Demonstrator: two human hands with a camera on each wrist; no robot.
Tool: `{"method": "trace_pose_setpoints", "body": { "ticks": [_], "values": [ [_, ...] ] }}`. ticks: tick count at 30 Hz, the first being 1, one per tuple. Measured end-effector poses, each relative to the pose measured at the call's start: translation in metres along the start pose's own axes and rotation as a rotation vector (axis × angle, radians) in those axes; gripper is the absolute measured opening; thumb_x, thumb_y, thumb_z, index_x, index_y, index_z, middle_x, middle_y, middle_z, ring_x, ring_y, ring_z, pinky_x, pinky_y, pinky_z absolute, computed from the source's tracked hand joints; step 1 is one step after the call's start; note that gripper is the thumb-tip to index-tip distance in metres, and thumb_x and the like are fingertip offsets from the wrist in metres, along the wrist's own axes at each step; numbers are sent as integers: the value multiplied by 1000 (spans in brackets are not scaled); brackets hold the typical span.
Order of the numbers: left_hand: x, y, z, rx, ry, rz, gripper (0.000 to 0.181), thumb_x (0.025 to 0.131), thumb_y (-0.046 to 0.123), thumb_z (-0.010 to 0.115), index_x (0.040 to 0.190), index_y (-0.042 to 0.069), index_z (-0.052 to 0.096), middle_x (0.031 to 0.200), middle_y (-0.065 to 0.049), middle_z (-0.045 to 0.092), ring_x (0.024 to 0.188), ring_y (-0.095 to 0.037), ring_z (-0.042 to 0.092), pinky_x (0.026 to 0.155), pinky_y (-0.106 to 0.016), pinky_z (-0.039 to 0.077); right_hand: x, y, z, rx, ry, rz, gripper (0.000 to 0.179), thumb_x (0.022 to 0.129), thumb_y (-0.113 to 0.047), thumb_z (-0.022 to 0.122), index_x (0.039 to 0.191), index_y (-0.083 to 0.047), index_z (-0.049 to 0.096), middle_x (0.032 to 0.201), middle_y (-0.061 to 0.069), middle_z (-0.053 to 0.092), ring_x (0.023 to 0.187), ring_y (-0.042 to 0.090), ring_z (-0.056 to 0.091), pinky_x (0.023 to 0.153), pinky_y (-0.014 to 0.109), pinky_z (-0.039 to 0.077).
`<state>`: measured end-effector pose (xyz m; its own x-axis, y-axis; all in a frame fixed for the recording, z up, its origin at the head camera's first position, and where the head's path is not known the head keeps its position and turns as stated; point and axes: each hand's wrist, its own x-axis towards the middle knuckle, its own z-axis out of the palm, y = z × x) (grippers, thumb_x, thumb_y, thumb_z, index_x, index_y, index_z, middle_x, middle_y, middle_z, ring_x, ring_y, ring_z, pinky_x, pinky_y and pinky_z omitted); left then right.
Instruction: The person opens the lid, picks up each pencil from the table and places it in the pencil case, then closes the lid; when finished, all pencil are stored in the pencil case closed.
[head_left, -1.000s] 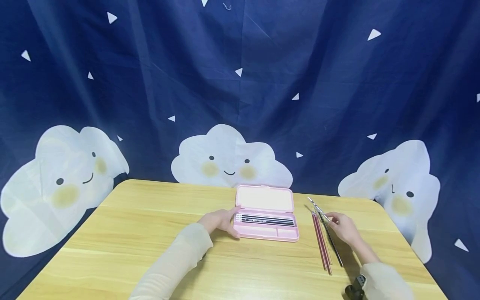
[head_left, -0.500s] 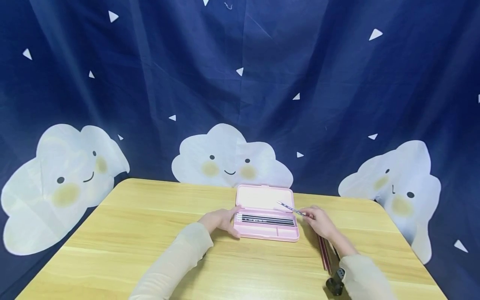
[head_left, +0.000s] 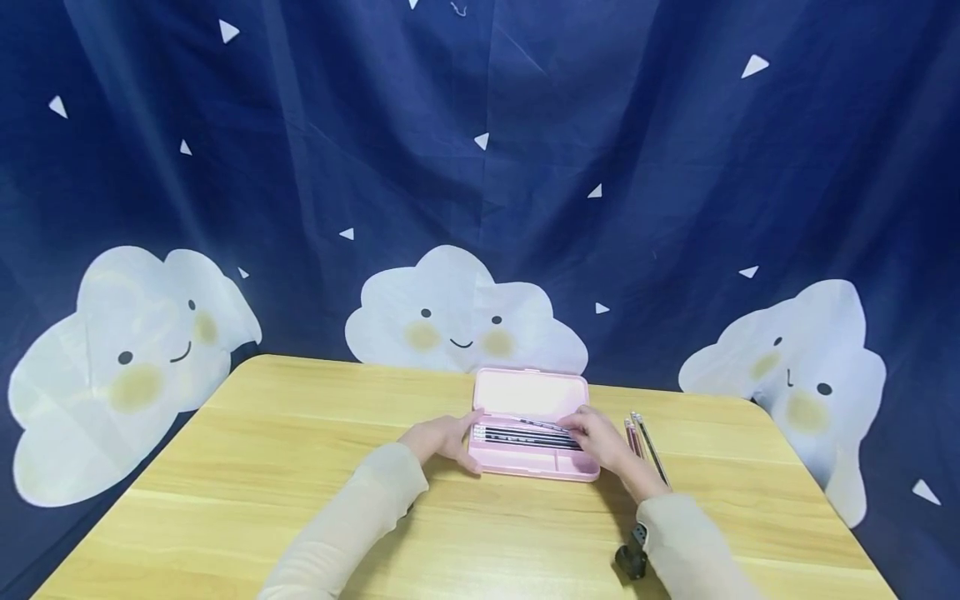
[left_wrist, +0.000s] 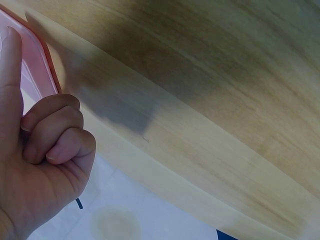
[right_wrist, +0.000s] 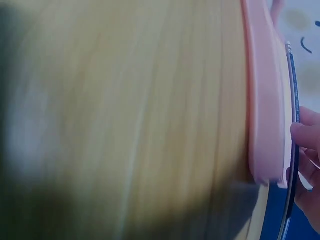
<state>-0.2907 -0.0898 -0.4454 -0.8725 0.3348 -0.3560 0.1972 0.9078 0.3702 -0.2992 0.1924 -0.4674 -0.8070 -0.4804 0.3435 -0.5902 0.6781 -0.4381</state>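
1. Pinching one dark pencil, the right hand keeps a narrow grip, thumb and fingers closed about the barrel; in the right wrist view, the pencil's pale end stands clear of the fingers.
2. That one pencil is over the back part of one pink case, pale end to the left (whether it touches anything beneath, I cannot tell).
3. One left hand holds the case's left end in a wide grip, one digit near the back and one near the front; the left wrist view shows one digit straight over the pink rim and three fingers bent in.
4. One lid is folded back behind the case, which shows three compartments: one long at the back, two at the front.
5. At least three stored pencils, white-ended, lie side by side in the long compartment (too close for a sure count).
6. Right of the case, at least two loose pencils, one reddish and one dark, lie on one wooden counter, partly hidden by the right forearm.
7. Three smiling clouds show on one blue curtain behind.
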Motion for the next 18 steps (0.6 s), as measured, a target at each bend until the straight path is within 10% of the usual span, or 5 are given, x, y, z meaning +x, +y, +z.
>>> {"method": "trace_pose_setpoints", "body": {
  "ticks": [18],
  "values": [
    [-4,2,-2,7,-8,-15,104,63,46,79,146,22,20,135,-20,44,124,-31,43,102,-43,36,32,-25,28,-147,-53,-99,19,79,5,63,90,-8,71,79,-1,57,80,18,56,78,34,48]
  ]
}}
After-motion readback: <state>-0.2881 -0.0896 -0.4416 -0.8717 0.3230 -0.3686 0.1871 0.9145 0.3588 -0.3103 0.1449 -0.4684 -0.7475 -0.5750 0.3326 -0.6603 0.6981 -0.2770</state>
